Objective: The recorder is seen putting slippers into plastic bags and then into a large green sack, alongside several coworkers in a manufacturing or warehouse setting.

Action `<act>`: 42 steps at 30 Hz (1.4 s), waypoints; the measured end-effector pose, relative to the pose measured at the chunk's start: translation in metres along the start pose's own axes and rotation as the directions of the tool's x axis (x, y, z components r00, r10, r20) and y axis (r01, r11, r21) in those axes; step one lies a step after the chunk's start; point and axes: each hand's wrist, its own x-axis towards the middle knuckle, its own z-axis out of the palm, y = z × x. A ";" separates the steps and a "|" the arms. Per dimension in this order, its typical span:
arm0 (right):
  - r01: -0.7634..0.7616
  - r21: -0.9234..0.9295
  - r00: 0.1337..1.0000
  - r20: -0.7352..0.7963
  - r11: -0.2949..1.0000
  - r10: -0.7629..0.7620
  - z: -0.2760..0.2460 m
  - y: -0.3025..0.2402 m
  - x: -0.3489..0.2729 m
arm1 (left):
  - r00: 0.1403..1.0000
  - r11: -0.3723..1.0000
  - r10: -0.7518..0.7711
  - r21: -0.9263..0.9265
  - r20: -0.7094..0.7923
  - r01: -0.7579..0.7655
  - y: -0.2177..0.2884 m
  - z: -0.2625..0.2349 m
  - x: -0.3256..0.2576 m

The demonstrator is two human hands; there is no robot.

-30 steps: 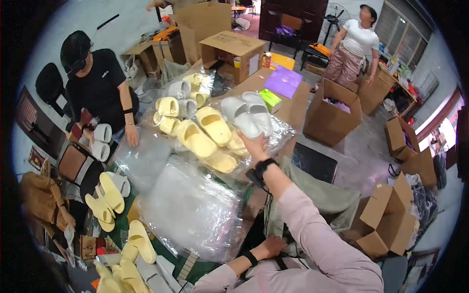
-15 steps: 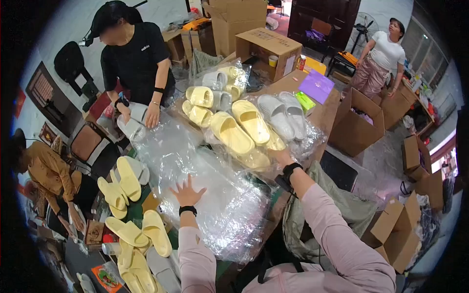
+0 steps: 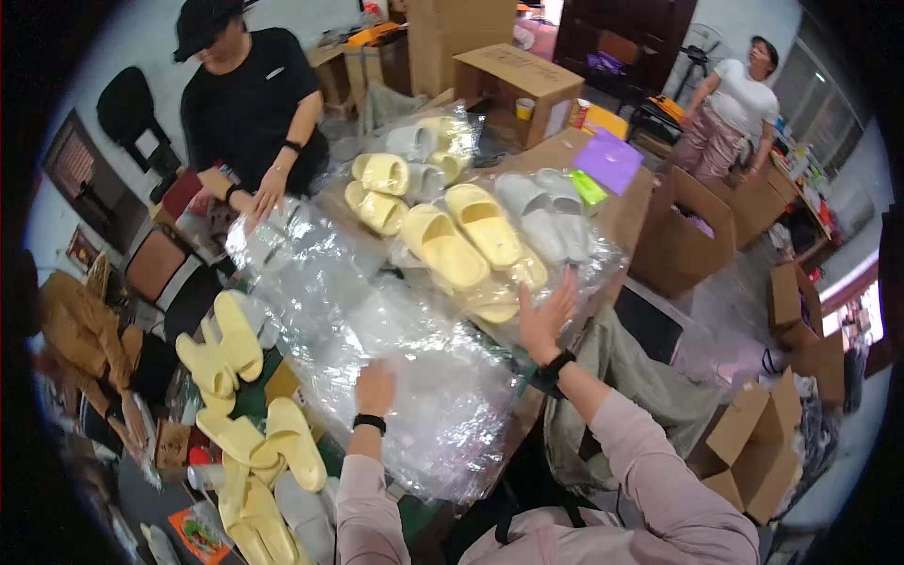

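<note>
My left hand lies flat on a pile of clear plastic bags spread over the table, fingers apart, holding nothing. My right hand is raised with fingers spread just above the bags' right edge, next to a pair of yellow slippers wrapped in plastic. A grey pair lies right of those. More yellow and grey slippers lie further back on the table.
A person in black across the table handles plastic at the left edge. Another person stands far right among open cardboard boxes. Loose yellow slippers lie on the floor at left. A purple sheet sits on the table.
My left hand has moved right and forward onto the bag pile. My right hand has lifted off the slippers and spread open. The view has shifted toward the left.
</note>
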 end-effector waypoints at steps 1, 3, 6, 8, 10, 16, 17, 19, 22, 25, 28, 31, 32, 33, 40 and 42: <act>0.159 -0.012 0.987 0.003 0.987 -0.159 -0.010 -0.004 -0.010 | 0.999 0.998 0.054 0.012 -0.004 -0.054 0.021 -0.003 -0.012; 0.636 0.016 0.769 0.066 0.771 -0.636 -0.020 -0.014 -0.046 | 0.979 0.978 0.201 0.046 0.021 -0.202 0.052 -0.002 -0.039; 0.604 0.527 0.414 0.434 0.598 -0.800 -0.004 -0.037 -0.113 | 0.923 0.913 0.379 -0.190 0.067 -0.361 0.082 0.017 -0.084; 0.487 0.613 0.296 0.554 0.623 -0.778 0.027 -0.014 -0.146 | 0.923 0.618 0.370 -0.713 -0.108 -0.331 0.116 0.000 -0.105; 0.772 0.355 0.090 0.760 0.527 -0.643 0.048 0.009 -0.177 | 0.881 0.666 0.468 -0.683 0.069 -0.300 0.092 -0.010 -0.118; 0.865 0.189 0.023 0.911 0.465 -0.413 0.027 0.021 -0.176 | 0.619 0.679 -0.725 -0.462 -0.302 0.570 -0.038 -0.089 -0.123; 0.897 0.133 0.066 0.902 0.422 -0.426 0.028 0.031 -0.178 | 0.391 0.574 -0.766 -0.270 -0.510 0.773 -0.046 -0.107 -0.122; 0.899 0.092 0.168 0.830 0.429 -0.532 0.047 0.046 -0.198 | 0.441 0.633 -0.548 -0.008 -0.710 0.774 -0.083 -0.087 -0.152; 0.796 0.064 0.177 0.926 0.601 -0.333 0.045 0.039 -0.205 | 0.395 0.403 -0.915 -0.189 -0.079 0.895 -0.090 -0.080 -0.168; 0.800 0.059 0.135 0.952 0.597 -0.275 0.042 0.038 -0.202 | 0.465 0.455 -0.885 -0.187 0.012 0.871 -0.086 -0.077 -0.168; 0.792 0.043 0.130 0.963 0.609 -0.237 0.044 0.039 -0.203 | 0.580 0.564 -0.812 -0.171 0.068 0.808 -0.076 -0.078 -0.166; 0.792 0.071 0.097 0.966 0.606 -0.239 0.042 0.028 -0.209 | 0.551 0.528 -0.813 -0.637 -0.187 0.562 -0.095 -0.075 -0.180; 0.789 0.034 0.126 0.969 0.614 -0.215 0.040 0.036 -0.203 | 0.477 0.237 -0.879 -0.884 -0.018 0.402 -0.071 -0.094 -0.171; 0.811 0.016 0.125 0.972 0.585 -0.199 0.037 0.040 -0.200 | 0.489 0.183 -0.868 -0.972 -0.090 0.147 -0.041 -0.123 -0.168; 0.794 -0.012 0.145 0.975 0.608 -0.170 0.037 0.032 -0.205 | 0.610 0.673 -0.657 -0.709 -0.443 0.211 0.054 -0.193 -0.221; 0.774 -0.013 0.152 0.974 0.633 -0.166 0.035 0.030 -0.204 | 0.665 0.796 -0.549 -0.559 -0.507 0.232 0.064 -0.183 -0.236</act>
